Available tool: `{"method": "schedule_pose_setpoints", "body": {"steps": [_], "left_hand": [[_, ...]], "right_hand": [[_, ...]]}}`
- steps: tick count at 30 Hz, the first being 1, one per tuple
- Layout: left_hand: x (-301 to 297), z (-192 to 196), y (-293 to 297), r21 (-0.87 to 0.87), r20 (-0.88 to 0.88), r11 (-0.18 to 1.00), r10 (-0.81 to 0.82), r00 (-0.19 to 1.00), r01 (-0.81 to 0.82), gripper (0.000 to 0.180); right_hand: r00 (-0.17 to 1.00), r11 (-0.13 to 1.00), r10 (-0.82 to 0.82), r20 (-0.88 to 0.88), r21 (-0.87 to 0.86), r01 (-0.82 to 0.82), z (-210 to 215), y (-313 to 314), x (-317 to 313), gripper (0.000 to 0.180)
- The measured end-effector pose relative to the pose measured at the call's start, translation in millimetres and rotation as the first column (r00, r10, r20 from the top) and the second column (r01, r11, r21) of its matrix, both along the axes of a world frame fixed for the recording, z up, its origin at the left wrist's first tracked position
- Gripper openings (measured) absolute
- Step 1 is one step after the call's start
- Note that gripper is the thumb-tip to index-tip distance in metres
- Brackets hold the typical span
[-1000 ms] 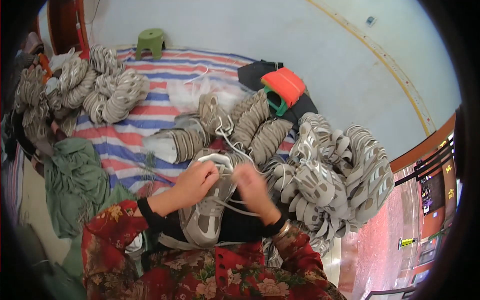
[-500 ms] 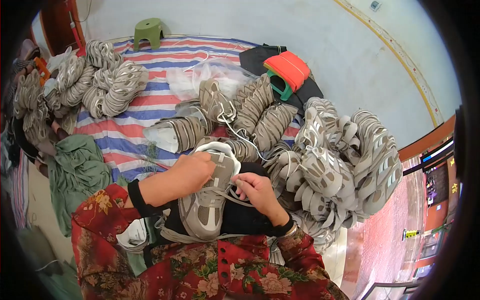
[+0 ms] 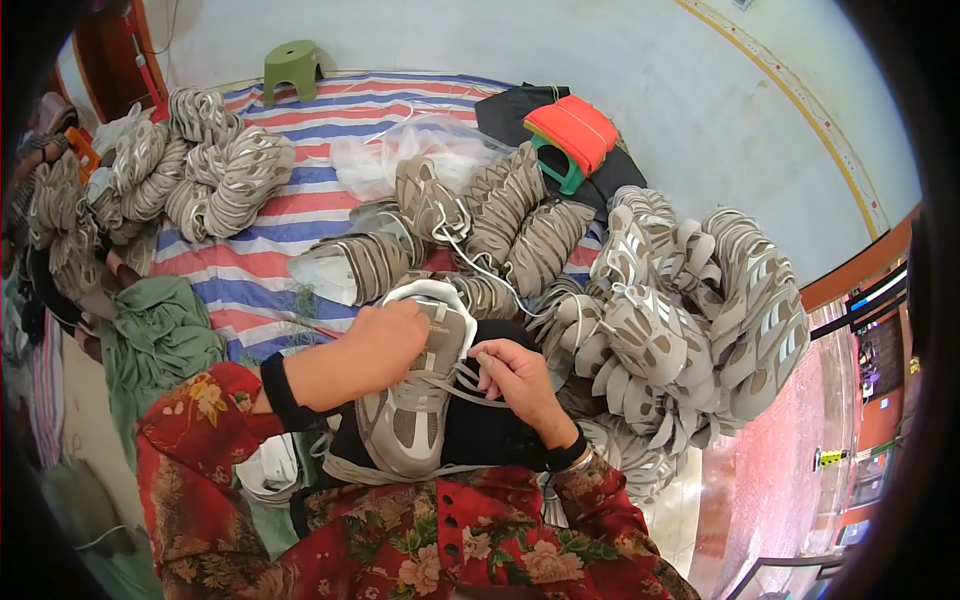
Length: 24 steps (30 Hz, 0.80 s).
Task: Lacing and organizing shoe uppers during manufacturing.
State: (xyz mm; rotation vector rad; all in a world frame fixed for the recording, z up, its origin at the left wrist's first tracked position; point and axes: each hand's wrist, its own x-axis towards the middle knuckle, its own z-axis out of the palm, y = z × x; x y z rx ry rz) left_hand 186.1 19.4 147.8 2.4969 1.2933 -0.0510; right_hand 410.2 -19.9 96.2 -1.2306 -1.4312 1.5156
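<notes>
A beige and grey sneaker upper (image 3: pixel 405 425) lies across my dark-clad lap, its toe pointing toward me and its pale-lined collar away. My left hand (image 3: pixel 392 340) is closed in a fist over the left side of the tongue and collar; what its fingers grip is hidden. At the right edge of the lacing my right hand (image 3: pixel 518 382) pinches a shoelace (image 3: pixel 462 388) with thumb and forefinger. The lace crosses the lower part of the tongue, and a loop of it passes beneath the right hand.
Bundled shoe uppers (image 3: pixel 655 335) are heaped at my right, with more stacks (image 3: pixel 510 225) ahead and at far left (image 3: pixel 230 180). A striped sheet (image 3: pixel 260 265) covers the floor. Green cloth (image 3: pixel 160 330) lies left. A green stool (image 3: pixel 291 72) and a red-topped stool (image 3: pixel 575 135) stand by the wall.
The view has shifted slightly. Both hands stay at nearly the same places on the sneaker upper, the right one still pinching at the lacing edge.
</notes>
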Motion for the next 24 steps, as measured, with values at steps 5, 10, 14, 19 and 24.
{"method": "schedule_pose_setpoints", "body": {"steps": [5, 10, 14, 19, 24], "left_hand": [[-2.1, -7.8, -10.1, 0.114, 0.008, 0.993, 0.006, 1.000, -0.006, 0.024], [3.9, -18.3, -16.0, 0.186, 0.059, 0.981, 0.042, 0.997, -0.053, 0.018], [-0.1, -25.7, -17.8, 0.145, 0.226, 0.986, 0.053, 0.973, -0.087, 0.009], [-4.4, -28.2, -20.7, 0.183, 0.362, 0.980, 0.002, 0.932, -0.073, 0.007], [-0.3, -33.4, -23.2, 0.272, 0.441, 0.952, 0.009, 0.898, -0.143, 0.013]], "right_hand": [[1.000, 1.000, 0.002, 0.028, 0.011, -0.003, 1.1, -4.7, -0.2, 0.018], [0.999, 0.999, -0.002, 0.048, 0.042, 0.000, 0.1, -4.6, -0.7, 0.017], [1.000, 1.000, 0.009, -0.015, 0.012, -0.009, 3.2, -5.5, 0.9, 0.018], [0.999, 0.999, 0.002, 0.033, 0.032, -0.003, 6.4, -8.7, -0.9, 0.017], [0.995, 0.998, 0.051, 0.083, 0.036, -0.054, 4.0, -4.0, 2.3, 0.018]]}}
